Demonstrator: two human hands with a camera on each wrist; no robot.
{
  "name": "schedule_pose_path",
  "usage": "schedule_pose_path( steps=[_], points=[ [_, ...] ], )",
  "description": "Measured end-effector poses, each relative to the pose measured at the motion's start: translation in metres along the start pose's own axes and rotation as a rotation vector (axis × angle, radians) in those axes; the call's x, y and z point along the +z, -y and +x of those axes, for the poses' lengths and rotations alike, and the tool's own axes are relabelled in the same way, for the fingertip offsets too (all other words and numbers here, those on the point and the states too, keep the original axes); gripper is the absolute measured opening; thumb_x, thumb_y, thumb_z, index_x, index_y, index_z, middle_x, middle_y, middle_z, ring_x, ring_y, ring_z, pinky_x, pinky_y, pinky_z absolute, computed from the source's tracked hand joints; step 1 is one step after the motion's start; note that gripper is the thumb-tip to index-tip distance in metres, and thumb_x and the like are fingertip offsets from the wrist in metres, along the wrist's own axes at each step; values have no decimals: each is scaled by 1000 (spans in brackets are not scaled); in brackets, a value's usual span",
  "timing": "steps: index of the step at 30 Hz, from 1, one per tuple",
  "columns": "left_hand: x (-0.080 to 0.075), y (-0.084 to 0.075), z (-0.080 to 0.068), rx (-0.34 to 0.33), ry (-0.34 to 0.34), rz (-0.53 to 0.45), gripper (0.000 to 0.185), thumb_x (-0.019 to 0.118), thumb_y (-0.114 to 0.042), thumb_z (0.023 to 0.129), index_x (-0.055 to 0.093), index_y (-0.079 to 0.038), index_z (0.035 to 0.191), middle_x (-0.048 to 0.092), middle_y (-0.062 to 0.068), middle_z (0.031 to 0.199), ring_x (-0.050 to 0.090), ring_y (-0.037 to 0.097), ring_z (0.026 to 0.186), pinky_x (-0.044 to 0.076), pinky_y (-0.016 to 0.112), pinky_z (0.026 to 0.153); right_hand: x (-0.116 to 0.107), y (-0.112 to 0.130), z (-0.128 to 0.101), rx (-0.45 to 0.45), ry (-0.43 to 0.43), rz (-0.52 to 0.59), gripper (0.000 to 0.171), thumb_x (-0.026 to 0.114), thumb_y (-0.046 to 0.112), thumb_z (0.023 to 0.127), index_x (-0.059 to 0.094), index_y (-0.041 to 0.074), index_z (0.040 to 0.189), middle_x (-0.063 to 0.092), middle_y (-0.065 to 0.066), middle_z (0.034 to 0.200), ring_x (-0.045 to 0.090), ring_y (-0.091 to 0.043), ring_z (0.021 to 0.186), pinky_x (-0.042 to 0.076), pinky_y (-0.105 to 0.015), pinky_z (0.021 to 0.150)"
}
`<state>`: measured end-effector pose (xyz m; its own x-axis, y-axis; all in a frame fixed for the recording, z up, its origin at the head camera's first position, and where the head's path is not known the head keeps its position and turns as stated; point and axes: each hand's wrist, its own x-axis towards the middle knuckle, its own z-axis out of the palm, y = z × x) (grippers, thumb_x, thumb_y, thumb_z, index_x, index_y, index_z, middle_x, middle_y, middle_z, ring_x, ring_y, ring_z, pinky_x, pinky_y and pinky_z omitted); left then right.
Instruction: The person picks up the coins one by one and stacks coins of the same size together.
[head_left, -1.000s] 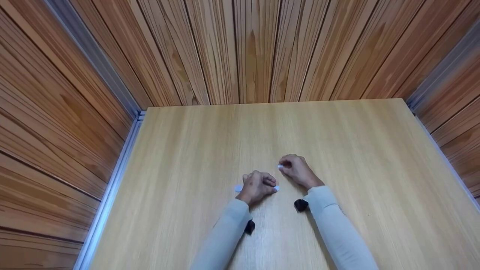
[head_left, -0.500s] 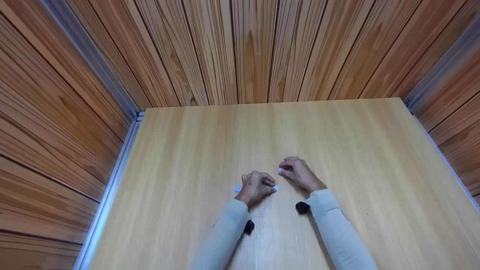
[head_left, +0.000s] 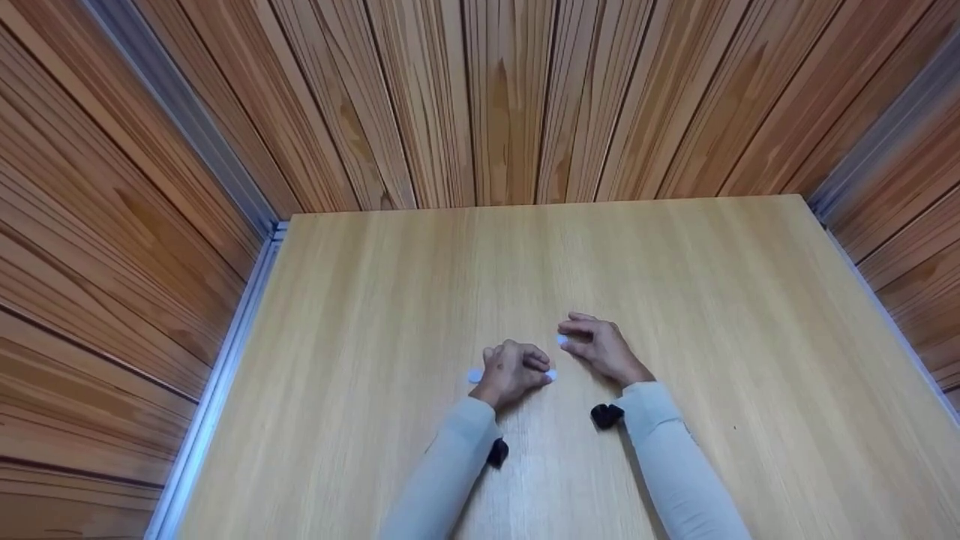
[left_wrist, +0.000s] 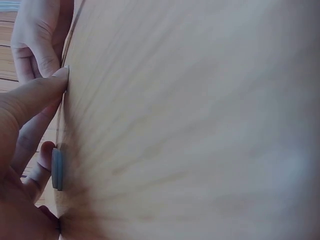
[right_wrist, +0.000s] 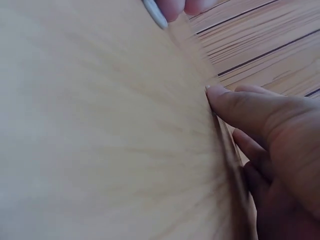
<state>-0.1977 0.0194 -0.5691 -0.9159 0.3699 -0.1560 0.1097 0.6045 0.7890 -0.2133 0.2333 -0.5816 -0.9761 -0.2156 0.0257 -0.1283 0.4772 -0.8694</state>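
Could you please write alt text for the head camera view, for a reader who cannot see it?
Two hands in pale grey sleeves rest on a light wooden table: the left hand curls over a small flat white piece, and the right hand touches a second small white piece. Brown wood-panelled walls enclose the table.

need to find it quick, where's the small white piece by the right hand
In the head view the small white piece lies on the wooden table at the right hand fingertips, just up and right of the left hand.
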Motion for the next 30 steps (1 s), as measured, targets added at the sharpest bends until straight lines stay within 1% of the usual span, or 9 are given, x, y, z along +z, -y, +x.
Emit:
schedule_pose_path(
  steps=[4,7,11,16,20,22,24,26,30],
  points=[
    [-1,0,1,14,-9,17,14,85,-20,80,76,-27,87,69,-23,76,63,2,88,26,41,90,2,-1,0,1,-22,29,31,77,6,87,72,0,117,53,-24,141,43,-40,137,29,-51,113],
    [-1,0,0,13,-8,15,14,85,-20,80,76,-27,88,69,-22,76,63,1,87,26,42,90,3,-3,0,-17,-44,36,28,77,5,87,73,-1,114,55,-25,139,45,-41,135,29,-52,112],
    [0,1,0,12,1,-1,14,85,-21,80,76,-26,88,70,-21,76,63,2,86,25,43,90,6,-6,-3,-40,-54,33,26,75,5,88,72,-3,113,60,-24,132,51,-40,129,36,-51,109],
    [1,1,0,17,6,-10,13,86,-21,80,77,-25,89,70,-21,77,64,0,86,25,43,92,11,-10,-5,-71,-83,55,28,75,4,89,70,-5,115,67,-17,116,59,-35,119,44,-43,102],
    [0,1,0,8,7,7,14,85,-22,80,77,-25,90,70,-22,77,64,0,86,26,42,90,15,-12,-6,-133,-131,67,27,76,-2,86,70,-8,112,70,-19,107,64,-37,108,48,-38,96],
    [-1,1,0,2,5,12,14,85,-22,80,76,-26,91,70,-22,77,64,1,87,26,42,90,14,-12,-5,-154,-134,70,27,76,-3,85,70,-9,111,71,-18,104,66,-37,105,49,-34,94],
    [-1,0,0,-3,2,13,15,85,-21,80,76,-26,90,70,-22,77,64,1,88,26,42,90,13,-11,-5,-157,-124,61,28,77,-2,85,70,-8,112,72,-17,105,66,-36,106,48,-31,95],
    [-1,0,0,-9,3,12,14,85,-21,80,76,-27,90,70,-22,77,63,2,88,26,42,90,10,-10,-6,-137,-109,48,31,78,2,85,70,-6,113,72,-15,108,64,-34,111,45,-31,99],
    [-2,-1,0,-15,14,7,14,85,-21,80,76,-27,88,69,-22,76,63,2,88,25,42,90,5,-9,-9,-91,-88,7,35,81,7,83,72,-3,115,69,-16,120,58,-34,122,40,-40,106]
  ],
)
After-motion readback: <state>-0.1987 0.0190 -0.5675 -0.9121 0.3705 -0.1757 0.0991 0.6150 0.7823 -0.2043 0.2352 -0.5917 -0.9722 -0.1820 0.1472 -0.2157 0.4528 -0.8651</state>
